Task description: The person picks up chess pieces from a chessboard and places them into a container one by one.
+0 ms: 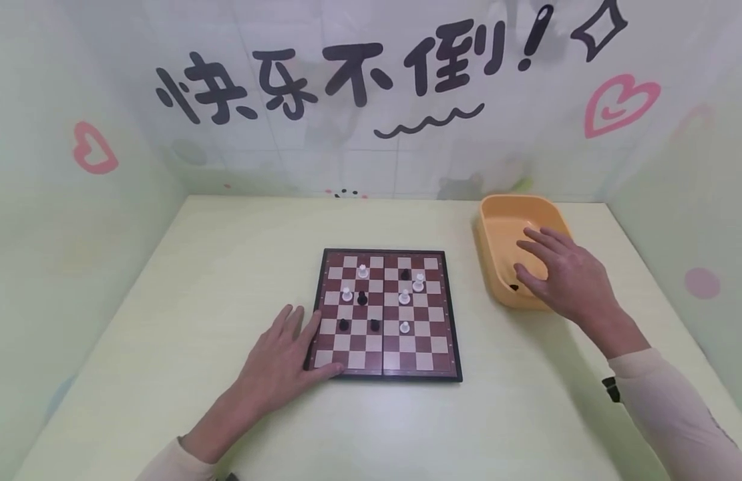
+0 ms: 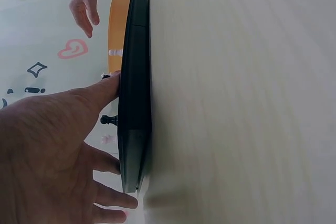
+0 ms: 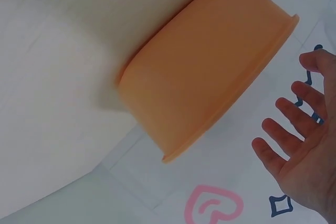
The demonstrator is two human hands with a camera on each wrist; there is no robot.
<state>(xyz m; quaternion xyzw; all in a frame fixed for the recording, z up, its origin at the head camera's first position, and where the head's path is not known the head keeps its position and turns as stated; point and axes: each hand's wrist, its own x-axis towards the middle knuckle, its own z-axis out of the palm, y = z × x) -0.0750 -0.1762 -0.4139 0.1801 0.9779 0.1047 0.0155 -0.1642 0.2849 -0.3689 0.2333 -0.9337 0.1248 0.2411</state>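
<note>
A folding chessboard (image 1: 371, 344) with brown and white squares lies flat on the table, with several white and black chess pieces standing on it. One white pawn (image 1: 405, 327) stands right of the centre fold, and a black pawn (image 1: 343, 325) is near the left side. My left hand (image 1: 280, 371) rests against the board's near left corner, thumb (image 2: 110, 88) on the front edge and fingers along the left side. Over the orange bin (image 1: 493, 250) hovers my right hand (image 1: 566, 277), fingers spread and holding nothing. Inside the bin a small black piece (image 1: 513, 287) shows.
The bin stands on the pale table (image 1: 244, 247) to the right of the board. A wall (image 1: 346, 167) with dark lettering and pink hearts rises behind the table, and side walls (image 1: 695, 200) close in left and right.
</note>
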